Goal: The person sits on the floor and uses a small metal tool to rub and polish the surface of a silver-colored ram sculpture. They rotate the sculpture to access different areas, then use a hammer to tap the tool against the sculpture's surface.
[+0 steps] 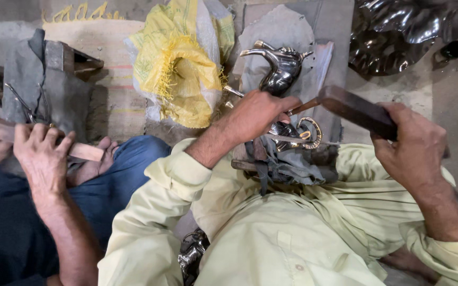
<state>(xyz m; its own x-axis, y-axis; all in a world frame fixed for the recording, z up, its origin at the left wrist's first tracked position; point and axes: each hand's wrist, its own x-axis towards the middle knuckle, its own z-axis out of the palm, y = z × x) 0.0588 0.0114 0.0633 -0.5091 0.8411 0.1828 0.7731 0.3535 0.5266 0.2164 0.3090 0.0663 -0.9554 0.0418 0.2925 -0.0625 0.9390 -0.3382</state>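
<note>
My left hand [258, 114] grips a shiny metal bird-shaped figure [280, 69] just below its body, steadying it upright over my lap. A thin rod runs from under that hand toward a dark wooden block [355, 110], which my right hand [414, 145] holds at its right end, raised beside the figure. Below the figure sits a brass ring-shaped piece [310, 132] on grey cloth [287, 164]. I wear pale yellow-green clothing.
At the left, another person's hand [41, 153] holds a wooden stick [83, 152] over blue trousers. A yellow woven sack [184, 69] lies ahead, a dark crumpled metal sheet [398, 32] at the top right, and metal parts [192, 257] near my waist.
</note>
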